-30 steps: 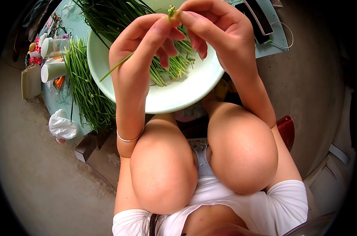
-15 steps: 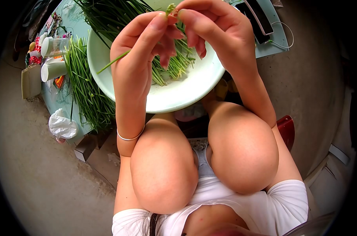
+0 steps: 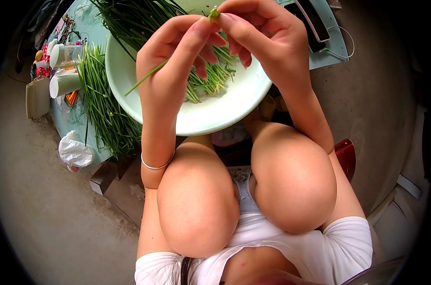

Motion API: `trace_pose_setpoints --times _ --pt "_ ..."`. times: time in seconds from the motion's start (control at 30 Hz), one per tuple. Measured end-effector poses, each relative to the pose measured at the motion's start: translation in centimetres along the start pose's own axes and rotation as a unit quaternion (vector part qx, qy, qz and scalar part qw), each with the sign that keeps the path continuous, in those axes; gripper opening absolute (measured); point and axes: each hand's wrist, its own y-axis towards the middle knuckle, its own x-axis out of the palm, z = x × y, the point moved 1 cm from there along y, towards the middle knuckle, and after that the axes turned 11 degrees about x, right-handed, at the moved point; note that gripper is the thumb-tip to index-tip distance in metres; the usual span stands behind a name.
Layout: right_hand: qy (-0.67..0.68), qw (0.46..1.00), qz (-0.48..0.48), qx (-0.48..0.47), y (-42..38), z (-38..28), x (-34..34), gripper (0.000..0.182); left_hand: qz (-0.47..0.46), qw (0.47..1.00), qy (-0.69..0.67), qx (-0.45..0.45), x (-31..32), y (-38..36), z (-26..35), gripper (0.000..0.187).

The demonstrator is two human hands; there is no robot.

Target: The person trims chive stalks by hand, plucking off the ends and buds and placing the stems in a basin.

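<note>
My left hand (image 3: 177,47), with a thin bracelet on its wrist, pinches the tip of a green stalk between thumb and finger; the stalk's other end (image 3: 146,78) sticks out past the hand's left side. My right hand (image 3: 263,35) has its thumb and finger closed on the same small green bud (image 3: 214,13), touching the left fingertips. Both hands are above a pale green basin (image 3: 201,121). Long dark green stalks (image 3: 130,19) lie across its upper left side, and cut lighter stalks (image 3: 206,83) lie inside it.
More green stalks (image 3: 106,114) lie on the table (image 3: 66,111) left of the basin. Paper cups (image 3: 63,84) and a crumpled white bag (image 3: 76,149) are at its left. A phone-like device (image 3: 310,23) with a white cable lies at the upper right. My knees are below the basin.
Both hands' fingertips have shifted slightly, and the bud has moved a little to the right. The stalk's hanging end has also moved slightly right.
</note>
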Motion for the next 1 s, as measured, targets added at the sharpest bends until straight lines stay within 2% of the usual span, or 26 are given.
trace_pose_setpoints --times 0.13,0.43,0.67,0.73,0.8,0.87,0.93,1.0 --pt "0.006 1.000 0.001 -0.004 0.0 -0.1 0.0 0.013 -0.016 0.993 -0.106 -0.051 -0.3 0.1 -0.5 0.021" --pt "-0.056 0.997 0.033 -0.042 0.0 -0.3 0.1 0.012 -0.015 0.972 -0.207 -0.106 -0.6 0.2 -0.4 0.024" --pt "-0.004 0.999 0.034 0.018 -0.1 -0.9 -0.6 0.011 -0.007 0.966 -0.230 -0.116 -0.6 0.3 -0.7 0.022" --pt "0.074 0.995 0.015 0.060 0.0 -1.5 -0.6 0.014 -0.002 0.962 -0.242 -0.126 -0.7 0.2 -0.7 0.022" --pt "0.099 0.993 0.000 0.058 0.4 -1.1 -1.1 0.020 -0.001 0.963 -0.239 -0.125 -0.7 0.2 -0.7 0.022" --pt "0.061 0.997 0.036 0.015 0.7 -0.7 -1.2 0.027 0.000 0.964 -0.236 -0.124 -0.7 0.2 -0.7 0.023" --pt "0.154 0.983 0.072 0.061 0.3 -2.0 -1.1 0.032 -0.006 0.975 -0.193 -0.112 -0.8 0.3 -0.7 0.023" --pt "0.021 0.993 0.108 -0.035 0.5 -1.4 -2.8 0.031 -0.006 0.982 -0.162 -0.100 -0.6 0.2 -0.6 0.024"
